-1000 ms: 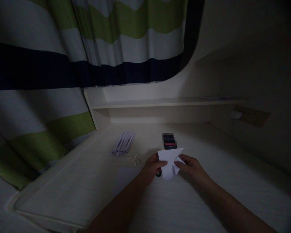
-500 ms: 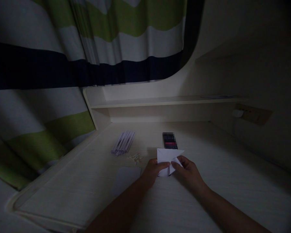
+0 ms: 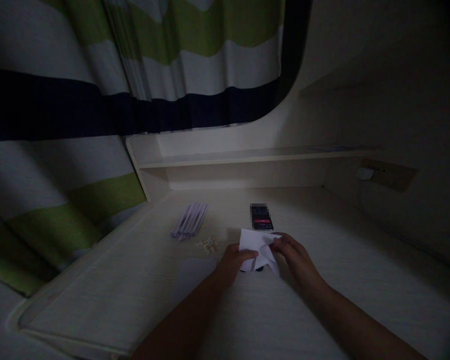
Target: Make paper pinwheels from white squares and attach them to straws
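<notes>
A partly folded white sheet of paper (image 3: 250, 242) is held above the desk between my two hands. My left hand (image 3: 230, 265) grips its left side, the thumb lying across the front. The fingers of my right hand (image 3: 292, 255) pinch the upper right corner, and a loose flap hangs below them. Just under the paper's lower edge a small dark thing shows, too hidden to name. Left of my left hand, a flat pale sheet (image 3: 195, 272) lies on the desk, partly covered by my forearm.
A bundle of rolled paper sticks (image 3: 189, 221) lies at the back left, with a small pile of short pale pieces (image 3: 207, 244) near it. Behind the paper rests a phone (image 3: 261, 218). A shelf (image 3: 228, 159) runs along the back; a plug (image 3: 365, 173) sits in the right wall.
My right hand has shifted from the paper's lower middle up to its upper right corner. The right flap now hangs loose and more open. My left hand keeps its hold.
</notes>
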A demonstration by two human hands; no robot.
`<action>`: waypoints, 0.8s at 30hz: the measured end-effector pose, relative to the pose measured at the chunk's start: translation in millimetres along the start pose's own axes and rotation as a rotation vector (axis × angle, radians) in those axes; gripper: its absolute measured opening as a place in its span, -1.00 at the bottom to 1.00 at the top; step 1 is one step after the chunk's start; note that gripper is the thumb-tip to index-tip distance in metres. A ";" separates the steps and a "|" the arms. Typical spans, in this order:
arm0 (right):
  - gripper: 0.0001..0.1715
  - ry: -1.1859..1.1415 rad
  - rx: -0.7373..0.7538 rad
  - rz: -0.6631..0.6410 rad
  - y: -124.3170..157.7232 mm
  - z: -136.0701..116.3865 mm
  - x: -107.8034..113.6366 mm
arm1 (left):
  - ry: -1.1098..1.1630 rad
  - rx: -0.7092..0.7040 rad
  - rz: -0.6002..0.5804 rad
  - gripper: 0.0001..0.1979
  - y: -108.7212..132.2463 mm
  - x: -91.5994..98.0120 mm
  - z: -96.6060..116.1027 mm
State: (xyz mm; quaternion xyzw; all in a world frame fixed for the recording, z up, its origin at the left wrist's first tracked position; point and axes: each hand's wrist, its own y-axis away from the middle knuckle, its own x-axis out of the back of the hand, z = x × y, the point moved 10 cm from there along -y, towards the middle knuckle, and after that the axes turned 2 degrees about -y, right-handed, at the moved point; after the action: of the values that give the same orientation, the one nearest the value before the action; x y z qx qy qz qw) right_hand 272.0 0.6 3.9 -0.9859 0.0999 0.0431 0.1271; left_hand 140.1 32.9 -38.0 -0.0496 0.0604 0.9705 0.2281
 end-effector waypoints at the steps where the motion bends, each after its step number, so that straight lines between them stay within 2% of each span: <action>1: -0.70 -0.005 -0.002 0.011 -2.7 -2.9 5.9 | -0.015 0.021 -0.012 -0.67 0.1 -0.2 -2.0; 4: -0.69 0.022 -0.068 -0.035 -9.9 -2.6 14.2 | -0.073 0.080 -0.064 -0.68 2.3 -4.6 -7.3; 9: -0.66 0.058 -0.242 -0.186 -7.3 17.5 2.6 | -0.217 0.136 -0.148 -0.78 10.7 -14.0 -9.2; 13: -0.67 0.050 -0.245 -0.298 -2.4 23.2 -12.1 | -0.271 0.154 -0.147 -0.83 13.6 -14.1 -8.2; 15: -0.69 0.054 -0.233 -0.307 -2.2 23.6 -12.7 | -0.237 0.149 -0.166 -0.83 12.5 -15.8 -8.8; 17: -0.72 0.087 -0.188 -0.273 -3.8 19.2 -8.5 | -0.200 0.150 -0.180 -0.81 10.4 -16.3 -11.6; 20: -0.80 0.168 -0.037 -0.265 -4.5 1.2 -7.9 | -0.201 0.182 -0.175 -0.79 8.4 -12.6 -18.5; 24: -0.89 0.225 0.199 -0.406 3.6 -27.8 -23.2 | -0.147 0.210 -0.205 -0.79 10.4 -14.7 -19.4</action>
State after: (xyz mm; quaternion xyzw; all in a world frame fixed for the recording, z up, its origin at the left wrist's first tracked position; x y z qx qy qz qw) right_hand 250.3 -5.7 32.3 -0.9670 -0.0827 -0.1032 0.2177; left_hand 149.8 14.4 -54.4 0.0395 0.1392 0.9316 0.3336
